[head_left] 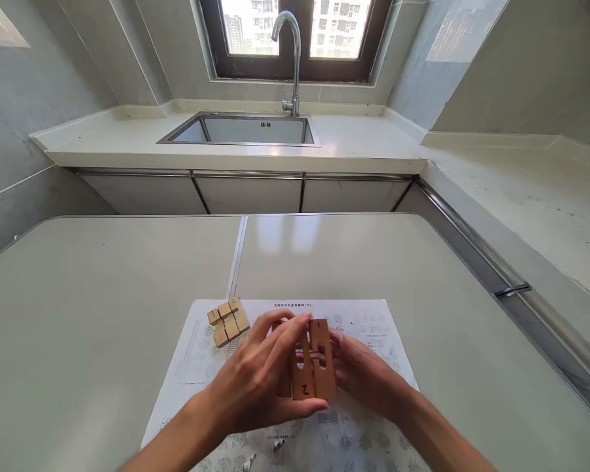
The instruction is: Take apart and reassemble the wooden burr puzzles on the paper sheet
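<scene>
Reddish-brown notched wooden puzzle blocks [303,383] are held upright over a printed sheet, side by side. One front block bears the digit 2, its neighbour a 1. My left hand [253,373] is closed around them, fingers over the top and thumb along the bottom edge. From the right side, my right hand [366,373] grips the same blocks; its fingers pass behind them and partly show through the slot. The left hand hides part of the set. Near the left hand, a group of lighter notched wooden blocks [229,322] lies on the sheet.
The printed paper sheet [364,321] with small diagrams lies on a pale table [103,295] with a seam. Beyond stands a white counter [364,134] with a steel sink [246,143] and a faucet [296,65] below a window. Another counter [535,190] runs along the right.
</scene>
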Demonstrator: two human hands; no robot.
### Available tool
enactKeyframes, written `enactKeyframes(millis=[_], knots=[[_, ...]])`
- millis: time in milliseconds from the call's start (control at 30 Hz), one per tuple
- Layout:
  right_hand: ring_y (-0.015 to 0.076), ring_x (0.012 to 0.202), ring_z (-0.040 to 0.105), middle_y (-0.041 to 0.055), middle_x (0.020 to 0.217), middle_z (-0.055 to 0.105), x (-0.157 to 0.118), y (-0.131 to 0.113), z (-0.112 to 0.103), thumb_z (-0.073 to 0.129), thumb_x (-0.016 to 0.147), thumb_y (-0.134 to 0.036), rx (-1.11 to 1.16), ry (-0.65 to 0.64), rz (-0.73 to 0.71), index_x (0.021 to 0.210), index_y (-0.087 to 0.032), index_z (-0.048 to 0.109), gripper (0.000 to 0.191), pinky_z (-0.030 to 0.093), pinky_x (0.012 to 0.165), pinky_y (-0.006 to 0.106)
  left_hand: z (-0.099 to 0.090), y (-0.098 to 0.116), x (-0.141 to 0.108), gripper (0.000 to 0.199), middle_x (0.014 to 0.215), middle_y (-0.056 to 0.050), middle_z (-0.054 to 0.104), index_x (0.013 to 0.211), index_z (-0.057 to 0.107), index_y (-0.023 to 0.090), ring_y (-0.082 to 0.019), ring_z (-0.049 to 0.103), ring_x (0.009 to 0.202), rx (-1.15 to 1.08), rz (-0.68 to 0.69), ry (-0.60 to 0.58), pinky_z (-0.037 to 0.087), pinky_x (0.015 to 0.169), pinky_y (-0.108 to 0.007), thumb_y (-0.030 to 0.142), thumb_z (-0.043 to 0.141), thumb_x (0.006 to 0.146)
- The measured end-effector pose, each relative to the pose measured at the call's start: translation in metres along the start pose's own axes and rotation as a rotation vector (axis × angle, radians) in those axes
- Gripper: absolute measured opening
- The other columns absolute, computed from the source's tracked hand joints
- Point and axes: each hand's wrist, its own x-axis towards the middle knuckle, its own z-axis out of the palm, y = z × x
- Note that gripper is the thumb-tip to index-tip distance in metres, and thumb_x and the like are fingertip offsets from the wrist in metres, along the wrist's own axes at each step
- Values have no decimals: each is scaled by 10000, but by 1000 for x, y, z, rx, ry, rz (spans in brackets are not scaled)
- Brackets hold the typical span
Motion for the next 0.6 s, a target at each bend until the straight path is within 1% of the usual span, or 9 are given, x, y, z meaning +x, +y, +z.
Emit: enactKeyframes(millis=[67, 133, 200, 300, 400, 467, 533, 567, 600], knots=[[295, 1233, 640, 126, 1349, 669, 0, 1, 1, 571, 1006, -634, 34, 31, 26, 1351, -253, 662, 522, 479, 1074, 460, 13, 0, 8, 1147, 1283, -176, 678, 1671, 117, 208, -376, 555, 1293, -43, 25, -30, 588, 1006, -533, 520, 829, 827], [293, 1184, 661, 123, 1288, 698, -1, 3, 1, 589, 999, -625, 76, 110, 47, 1297, -236, 689, 500, 520, 1011, 435, 22, -2, 14, 1175, 1285, -178, 678, 1676, 69, 210, -378, 559, 1287, -72, 32, -58, 578, 1012, -548, 498, 830, 830], [275, 1109, 686, 113, 1204, 723, 0, 6, -1, 627, 984, -609, 124, 186, 81, 1241, -217, 701, 474, 550, 930, 390, 27, -3, 19, 1185, 1320, -185, 663, 1675, 50, 225, -378, 567, 1285, -84, 14, -86, 559, 1033, -565, 495, 834, 828], [256, 1057, 700, 103, 1140, 737, 1, 8, -4, 665, 973, -576, 169, 220, 89, 1197, -193, 699, 446, 549, 884, 344, 29, -4, 23, 1165, 1373, -188, 632, 1660, 97, 259, -380, 565, 1303, -106, -16, -107, 530, 1069, -583, 556, 836, 809], [271, 1084, 701, 116, 1161, 743, 2, 6, -4, 669, 976, -550, 183, 221, 67, 1191, -181, 697, 429, 544, 901, 352, 27, -5, 23, 1113, 1431, -188, 576, 1627, 172, 276, -379, 530, 1346, -137, -47, -87, 530, 1073, -576, 621, 820, 790], [289, 1131, 695, 133, 1209, 739, 2, 3, -2, 660, 985, -531, 189, 219, 61, 1214, -177, 699, 423, 542, 934, 377, 25, -5, 21, 1009, 1472, -188, 524, 1597, 227, 285, -368, 520, 1356, -139, -112, -53, 555, 1041, -551, 572, 812, 826], [308, 1197, 678, 146, 1274, 725, 2, -1, -1, 657, 987, -517, 184, 213, 46, 1255, -183, 700, 431, 531, 983, 411, 23, -4, 16, 819, 1455, -186, 509, 1530, 322, 275, -349, 549, 1318, -110, -214, 12, 575, 995, -519, 467, 780, 880], [316, 1230, 665, 149, 1303, 717, 3, -2, -1, 660, 984, -516, 178, 213, 34, 1269, -187, 703, 437, 522, 1008, 426, 23, -4, 14, 696, 1395, -179, 538, 1465, 382, 257, -329, 593, 1249, -92, -272, 53, 586, 953, -492, 423, 753, 900], [322, 1262, 650, 149, 1329, 708, 3, -3, -1, 664, 980, -516, 172, 216, 20, 1276, -191, 708, 442, 513, 1030, 439, 22, -4, 12, 565, 1292, -158, 583, 1374, 438, 237, -296, 643, 1131, -80, -332, 84, 596, 886, -453, 401, 724, 915]])
